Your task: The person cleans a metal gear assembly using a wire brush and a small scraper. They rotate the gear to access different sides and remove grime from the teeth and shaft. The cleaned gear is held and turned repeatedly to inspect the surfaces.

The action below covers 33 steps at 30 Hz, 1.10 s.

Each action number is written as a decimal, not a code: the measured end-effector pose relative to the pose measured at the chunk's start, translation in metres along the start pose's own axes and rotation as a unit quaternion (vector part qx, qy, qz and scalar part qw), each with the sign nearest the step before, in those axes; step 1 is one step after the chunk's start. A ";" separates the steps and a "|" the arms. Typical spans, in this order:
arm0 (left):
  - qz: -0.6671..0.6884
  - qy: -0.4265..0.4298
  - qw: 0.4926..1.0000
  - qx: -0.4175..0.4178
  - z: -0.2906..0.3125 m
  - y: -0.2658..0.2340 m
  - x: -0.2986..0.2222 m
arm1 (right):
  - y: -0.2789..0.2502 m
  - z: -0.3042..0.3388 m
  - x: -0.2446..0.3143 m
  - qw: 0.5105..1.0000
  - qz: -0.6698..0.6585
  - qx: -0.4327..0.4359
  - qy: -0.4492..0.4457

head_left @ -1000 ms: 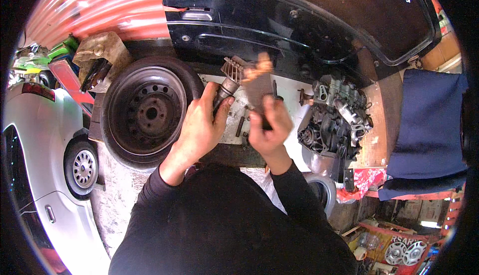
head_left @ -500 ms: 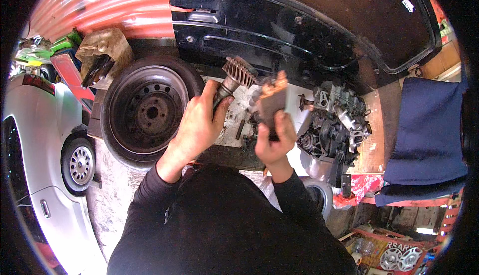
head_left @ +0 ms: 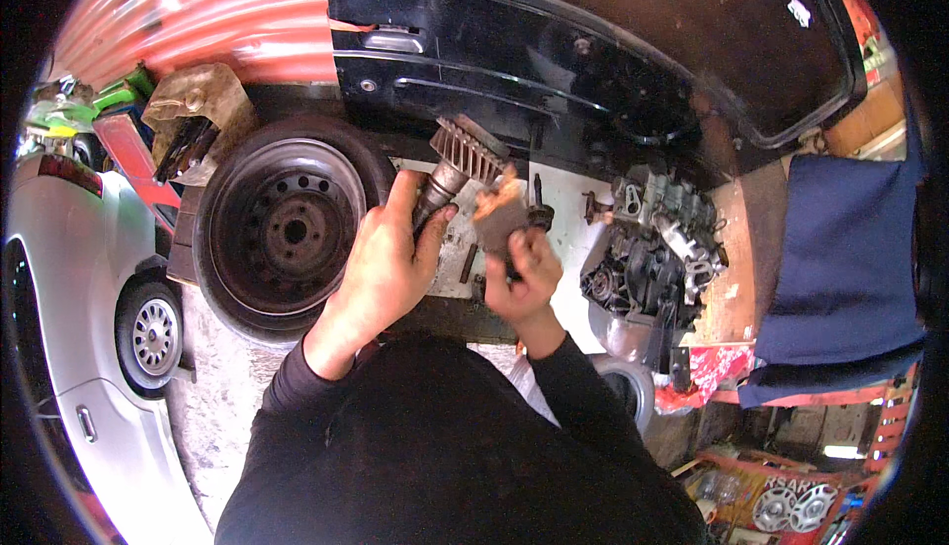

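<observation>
The left hand (head_left: pixel 381 253) is closed around the lower stem of a metal gear shaft (head_left: pixel 451 175), thumb along one side and forefinger along the other. The toothed head projects beyond the grip, tilted up toward the bench's far edge, while the stem's lower end disappears into the palm.

The right hand (head_left: pixel 529 278) pinches the near end of a dark flat piece (head_left: pixel 502 224) between thumb and fingers. Its ragged tan edge points at the gear's right-hand teeth; blur hides whether the two touch.

Both objects are held over the middle of the bench (head_left: pixel 568 239). Below them, toward its near edge, lies a short dark rod (head_left: pixel 468 263), and just right of the flat piece is a dark stemmed part (head_left: pixel 539 214). A wheel with its tyre (head_left: pixel 295 233) sits at the bench's left end, an engine (head_left: pixel 657 258) toward its right; a black car panel (head_left: pixel 474 61) stands along the far edge.
</observation>
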<state>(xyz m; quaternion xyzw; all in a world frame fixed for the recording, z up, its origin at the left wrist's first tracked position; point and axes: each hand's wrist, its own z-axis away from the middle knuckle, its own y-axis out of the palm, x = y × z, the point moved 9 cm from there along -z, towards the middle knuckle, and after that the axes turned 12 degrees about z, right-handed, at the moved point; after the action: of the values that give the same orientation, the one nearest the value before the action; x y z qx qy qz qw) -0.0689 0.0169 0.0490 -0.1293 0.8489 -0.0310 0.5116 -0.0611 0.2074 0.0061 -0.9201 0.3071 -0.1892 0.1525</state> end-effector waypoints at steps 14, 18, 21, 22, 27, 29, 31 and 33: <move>-0.077 0.000 0.995 0.063 0.006 0.008 0.011 | -0.019 -0.011 -0.037 0.999 0.005 0.045 0.020; -0.057 -0.021 0.997 0.048 0.010 0.007 0.022 | -0.025 -0.054 -0.011 0.996 -0.078 0.039 -0.009; -0.046 0.003 0.997 0.063 0.013 0.003 0.024 | -0.023 -0.070 -0.001 0.983 -0.114 0.140 0.043; -0.038 0.013 0.997 0.064 0.013 0.001 0.023 | -0.020 -0.067 -0.004 0.973 -0.124 0.180 0.071; -0.062 0.065 0.995 0.046 0.004 -0.016 0.002 | -0.037 -0.033 -0.030 0.975 -0.100 0.176 0.089; -0.047 0.056 0.996 0.056 0.005 -0.017 0.005 | -0.033 -0.052 -0.016 0.975 -0.141 0.157 0.066; -0.046 0.062 0.994 0.074 0.006 -0.012 0.001 | -0.027 -0.071 0.001 0.974 -0.163 0.151 0.037; -0.051 0.060 0.993 0.087 0.006 -0.010 -0.001 | -0.028 -0.069 0.001 0.977 -0.139 0.157 0.029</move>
<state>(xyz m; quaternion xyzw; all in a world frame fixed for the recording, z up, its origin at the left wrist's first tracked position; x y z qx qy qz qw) -0.0614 0.0082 0.0486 -0.1250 0.8647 -0.1381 0.4665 -0.0765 0.2166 0.0786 -0.9127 0.1466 -0.2811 0.2578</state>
